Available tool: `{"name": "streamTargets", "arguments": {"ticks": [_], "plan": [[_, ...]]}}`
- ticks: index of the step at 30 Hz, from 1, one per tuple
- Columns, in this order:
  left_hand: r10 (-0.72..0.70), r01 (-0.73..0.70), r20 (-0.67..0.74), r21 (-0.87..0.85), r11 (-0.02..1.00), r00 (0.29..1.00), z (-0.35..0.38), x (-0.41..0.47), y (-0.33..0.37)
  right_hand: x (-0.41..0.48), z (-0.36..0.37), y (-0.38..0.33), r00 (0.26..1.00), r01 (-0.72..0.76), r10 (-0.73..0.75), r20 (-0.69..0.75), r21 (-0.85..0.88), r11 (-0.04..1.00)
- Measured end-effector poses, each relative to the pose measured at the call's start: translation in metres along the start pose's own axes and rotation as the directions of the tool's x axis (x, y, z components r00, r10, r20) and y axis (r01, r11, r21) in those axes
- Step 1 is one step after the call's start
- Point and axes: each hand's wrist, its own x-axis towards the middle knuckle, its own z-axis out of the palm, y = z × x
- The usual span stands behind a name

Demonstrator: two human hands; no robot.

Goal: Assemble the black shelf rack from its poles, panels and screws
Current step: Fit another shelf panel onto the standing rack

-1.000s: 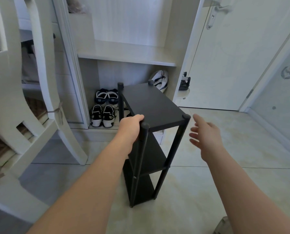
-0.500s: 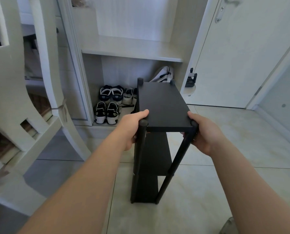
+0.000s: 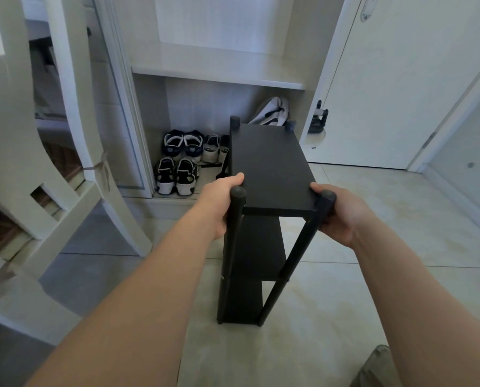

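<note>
Our right hand [image 3: 342,216] newly closed round the near right pole [image 3: 297,252], our left hand [image 3: 218,206] gripping the near left pole [image 3: 234,236], forearms [image 3: 138,303] outstretched, black shelf rack [image 3: 269,169] upright.

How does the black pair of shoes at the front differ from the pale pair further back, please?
The black pair is dark with white soles; the pale pair is whitish. The black pair stands at the front edge of the cabinet and shows whole; the pale pair stands further back, partly hidden by the black rack. Both sit in the cabinet's bottom compartment.
</note>
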Motion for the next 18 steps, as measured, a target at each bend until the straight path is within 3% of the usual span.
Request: {"name": "streamTargets", "arguments": {"ticks": [18], "plan": [[-0.038, 0.037, -0.020, -0.011, 0.999, 0.999, 0.0018, 0.0009, -0.0007, -0.0003, -0.0024, 0.0028, 1.000, -0.026, 0.025, 0.014, 0.069, 0.997]]}}
